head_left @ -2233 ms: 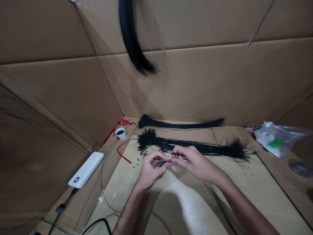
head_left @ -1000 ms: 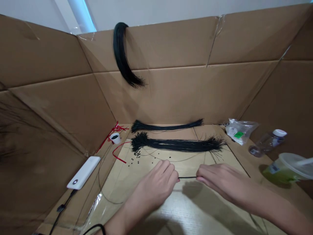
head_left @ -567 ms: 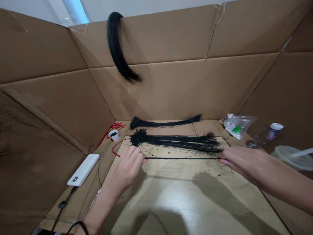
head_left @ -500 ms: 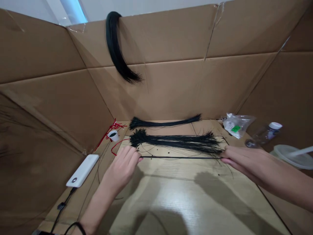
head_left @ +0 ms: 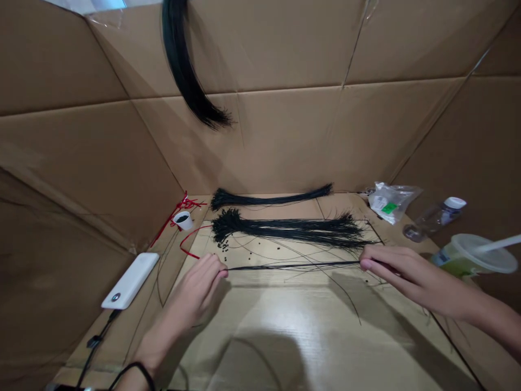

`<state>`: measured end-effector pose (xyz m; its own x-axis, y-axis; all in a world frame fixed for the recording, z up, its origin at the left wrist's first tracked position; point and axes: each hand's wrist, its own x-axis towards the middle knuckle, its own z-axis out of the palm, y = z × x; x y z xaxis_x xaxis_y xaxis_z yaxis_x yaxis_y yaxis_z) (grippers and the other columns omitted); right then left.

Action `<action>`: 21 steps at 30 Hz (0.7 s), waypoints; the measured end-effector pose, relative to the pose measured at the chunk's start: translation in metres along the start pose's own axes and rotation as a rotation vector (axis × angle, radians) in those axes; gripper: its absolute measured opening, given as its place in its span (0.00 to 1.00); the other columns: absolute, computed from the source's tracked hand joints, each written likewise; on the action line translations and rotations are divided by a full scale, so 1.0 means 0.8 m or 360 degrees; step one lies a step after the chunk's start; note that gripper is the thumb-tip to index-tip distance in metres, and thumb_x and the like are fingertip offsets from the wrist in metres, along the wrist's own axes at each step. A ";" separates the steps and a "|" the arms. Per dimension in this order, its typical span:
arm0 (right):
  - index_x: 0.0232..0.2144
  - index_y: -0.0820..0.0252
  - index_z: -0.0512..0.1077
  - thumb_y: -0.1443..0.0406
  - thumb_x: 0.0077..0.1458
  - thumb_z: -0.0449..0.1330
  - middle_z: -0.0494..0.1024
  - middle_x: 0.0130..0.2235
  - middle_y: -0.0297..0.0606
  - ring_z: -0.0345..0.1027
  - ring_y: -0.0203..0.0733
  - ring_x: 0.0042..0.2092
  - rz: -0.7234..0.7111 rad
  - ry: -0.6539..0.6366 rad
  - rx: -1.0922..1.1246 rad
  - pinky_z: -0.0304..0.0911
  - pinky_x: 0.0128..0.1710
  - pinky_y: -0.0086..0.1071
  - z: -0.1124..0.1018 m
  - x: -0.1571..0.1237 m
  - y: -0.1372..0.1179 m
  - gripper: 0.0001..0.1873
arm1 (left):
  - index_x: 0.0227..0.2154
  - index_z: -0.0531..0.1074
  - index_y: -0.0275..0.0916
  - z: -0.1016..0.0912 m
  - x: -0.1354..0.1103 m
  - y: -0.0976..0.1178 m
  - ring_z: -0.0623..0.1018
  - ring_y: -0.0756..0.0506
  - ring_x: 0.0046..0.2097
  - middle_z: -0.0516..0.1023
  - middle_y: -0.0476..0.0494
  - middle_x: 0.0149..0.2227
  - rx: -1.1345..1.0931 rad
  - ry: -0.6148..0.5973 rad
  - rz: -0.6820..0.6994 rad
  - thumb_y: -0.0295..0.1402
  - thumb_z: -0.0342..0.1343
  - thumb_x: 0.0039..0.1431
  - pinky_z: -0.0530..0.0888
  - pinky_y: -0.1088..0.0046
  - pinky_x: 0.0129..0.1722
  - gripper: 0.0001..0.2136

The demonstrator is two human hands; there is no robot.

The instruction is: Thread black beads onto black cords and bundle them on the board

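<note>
Out on the pale cardboard sheet (head_left: 260, 320), left hand (head_left: 193, 293) pinches narrow on one end, right hand (head_left: 411, 274) on the other: a thin strand of black wires (head_left: 293, 266) stretched straight between them, just below the long black wire bundle (head_left: 285, 231) — loose black beads (head_left: 223, 245) nearby!

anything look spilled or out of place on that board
Yes, small black beads are scattered over the pale board below the black wire bundle, apparently spilled. Stray thin wires also trail loose across the board, away from the bundle.
</note>
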<state>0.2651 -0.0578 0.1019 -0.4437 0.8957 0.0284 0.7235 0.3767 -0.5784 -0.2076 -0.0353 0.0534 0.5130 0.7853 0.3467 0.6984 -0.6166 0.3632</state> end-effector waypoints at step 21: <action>0.34 0.54 0.74 0.44 0.73 0.51 0.77 0.33 0.35 0.73 0.46 0.37 0.0278 -0.0150 0.0253 0.65 0.43 0.37 0.041 0.002 0.037 0.25 | 0.36 0.75 0.42 0.035 -0.017 0.007 0.77 0.43 0.41 0.79 0.44 0.37 -0.0685 -0.0391 -0.0483 0.41 0.47 0.76 0.72 0.68 0.46 0.16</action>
<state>0.2685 -0.0531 0.0584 -0.3721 0.9152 -0.1550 0.7045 0.1698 -0.6891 -0.1967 -0.0480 0.0267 0.4582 0.8886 -0.0201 0.5928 -0.2886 0.7519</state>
